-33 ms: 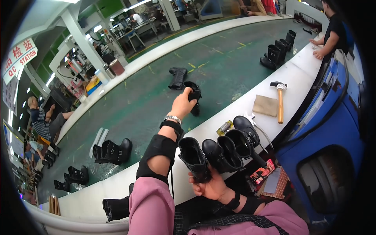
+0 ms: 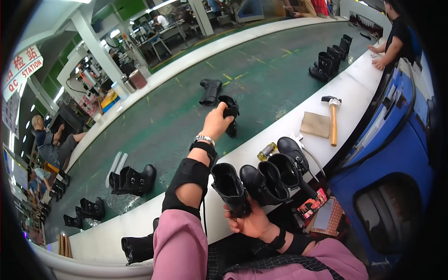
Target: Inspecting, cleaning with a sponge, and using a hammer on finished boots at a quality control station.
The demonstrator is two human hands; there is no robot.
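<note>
Stretched out over the green conveyor belt [image 2: 172,112], my left hand [image 2: 217,122] is closed around the top of a black buckled boot [image 2: 230,111]. Just beyond that boot, another black boot [image 2: 211,91] lies on its side on the belt. Close to me, my right hand [image 2: 252,222] grips a second black boot [image 2: 228,184] low down, its opening tilted up toward me. Two more black boots, a nearer boot [image 2: 267,184] and a farther boot [image 2: 291,161], lie on the white ledge [image 2: 254,151] to its right.
A hammer [image 2: 333,121] and a brown pad [image 2: 315,124] lie on the ledge, near a small yellowish bottle [image 2: 267,151]. Several boots [image 2: 135,179] stand on the belt at left, others [image 2: 326,65] at far right. A blue machine [image 2: 387,172] borders my right; a person [image 2: 396,39] stands beyond.
</note>
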